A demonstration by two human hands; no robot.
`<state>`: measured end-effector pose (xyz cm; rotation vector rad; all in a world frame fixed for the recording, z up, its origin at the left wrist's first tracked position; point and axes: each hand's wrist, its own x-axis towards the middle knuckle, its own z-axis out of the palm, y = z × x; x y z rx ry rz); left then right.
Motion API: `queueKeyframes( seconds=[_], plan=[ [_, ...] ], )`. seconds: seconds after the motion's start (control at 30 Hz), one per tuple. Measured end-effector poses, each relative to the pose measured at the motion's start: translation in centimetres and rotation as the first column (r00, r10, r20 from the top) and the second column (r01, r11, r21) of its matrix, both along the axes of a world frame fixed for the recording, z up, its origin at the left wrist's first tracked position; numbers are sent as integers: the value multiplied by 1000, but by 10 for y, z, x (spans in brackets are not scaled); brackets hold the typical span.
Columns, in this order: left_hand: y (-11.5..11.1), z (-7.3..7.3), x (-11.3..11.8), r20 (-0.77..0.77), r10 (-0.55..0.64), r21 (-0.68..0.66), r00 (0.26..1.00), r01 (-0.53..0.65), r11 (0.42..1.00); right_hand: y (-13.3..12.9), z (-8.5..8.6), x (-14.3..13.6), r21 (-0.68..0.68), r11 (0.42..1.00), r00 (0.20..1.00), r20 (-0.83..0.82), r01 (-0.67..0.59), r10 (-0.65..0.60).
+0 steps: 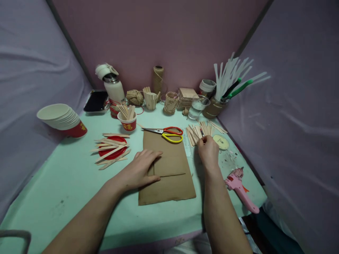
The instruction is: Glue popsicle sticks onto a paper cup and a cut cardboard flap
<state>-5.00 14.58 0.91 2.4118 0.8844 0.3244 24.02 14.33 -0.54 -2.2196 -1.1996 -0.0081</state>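
Observation:
My left hand [144,167] lies with its fingers spread on a brown cardboard sheet [172,188] that has dark lines on it. Over the pile of wooden sticks [192,135] on the right, my right hand [208,150] pinches a thin pen-like tool [202,132], its tip pointing away from me. Scissors [169,133] with red and yellow handles rest shut across the top of the cardboard. A clear ruler [188,144] lies between the cardboard and the stick pile, partly covered by sticks.
Left are stacked paper cups [71,123], a red lid [116,141] under sticks and a cup of sticks [128,123]. A pink glue gun [241,190] and yellow disc [221,142] lie right. Behind stand a bottle [114,90], twine [158,79] and a jar of glue sticks [214,107].

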Motion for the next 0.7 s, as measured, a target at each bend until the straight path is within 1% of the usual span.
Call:
queueKeyframes(
  seconds=[0.07, 0.13, 0.2, 0.23, 0.27, 0.33, 0.4, 0.43, 0.5, 0.6, 0.7],
  plan=[
    [0, 0, 0, -9, 3, -9, 1000, -3, 1000, -4, 5, -2, 33, 999, 1000, 10, -14, 13],
    [0, 1, 0, -16, 3, -20, 1000, -4, 1000, -14, 12, -7, 88, 995, 999, -7, -42, 43],
    [0, 3, 0, -17, 5, -29, 1000, -5, 1000, -30, 19, -15, 124, 987, 989, -92, -100, 112],
    [-1, 3, 0, -15, 8, -36, 1000, -8, 999, -40, 22, -20, 123, 982, 973, -167, -141, 161],
    [-1, 3, 0, -10, 14, -45, 1000, -14, 999, -49, 22, -24, 112, 974, 941, -258, -195, 218],
    [-1, 3, 0, 3, 30, -69, 1000, -30, 997, -66, 21, -30, 86, 950, 837, -454, -299, 305],
    [-2, 3, 0, 18, 47, -94, 999, -45, 995, -76, 17, -34, 64, 927, 742, -581, -369, 335],
    [-2, 3, 0, 27, 53, -102, 998, -50, 993, -79, 16, -35, 53, 918, 717, -607, -394, 343],
    [-1, 3, -1, 40, 57, -107, 998, -53, 993, -78, 14, -36, 25, 897, 709, -603, -441, 366],
    [0, 3, -2, 52, 39, -81, 998, -35, 996, -70, 15, -39, -31, 857, 726, -547, -515, 417],
    [0, 2, 1, 59, 32, -29, 998, -30, 999, -62, 13, -44, -51, 840, 759, -459, -540, 461]
  ],
)
